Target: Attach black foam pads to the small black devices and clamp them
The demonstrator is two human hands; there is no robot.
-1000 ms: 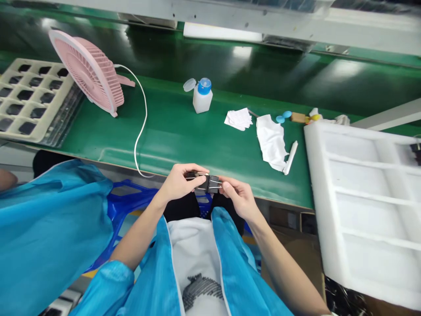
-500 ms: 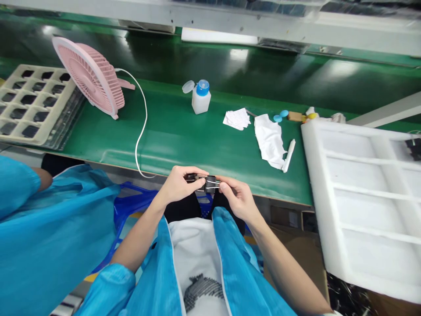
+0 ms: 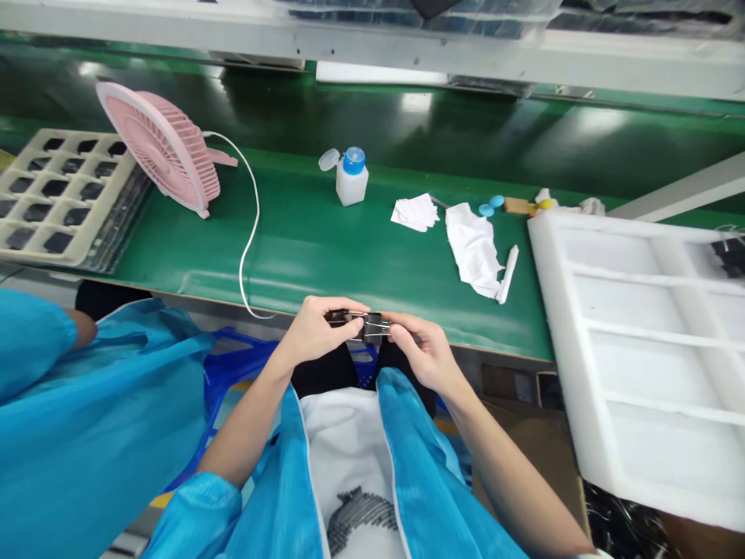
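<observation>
Our left hand (image 3: 311,332) grips a dark thing (image 3: 337,316); our right hand (image 3: 424,351) pinches the black clip (image 3: 372,328) by its wires (image 3: 382,333). The clip points sideways between both hands, near the desk (image 3: 308,252).

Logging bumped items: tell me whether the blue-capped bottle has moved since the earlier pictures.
No. Against the paper slips on the green tabletop, the bottle keeps its place; its slight shift in the picture fits the camera's own movement.

green worktop (image 3: 303,256) | glossy green back panel (image 3: 494,128), light glare | pale overhead shelf (image 3: 233,32) | blue seat (image 3: 233,365)
</observation>
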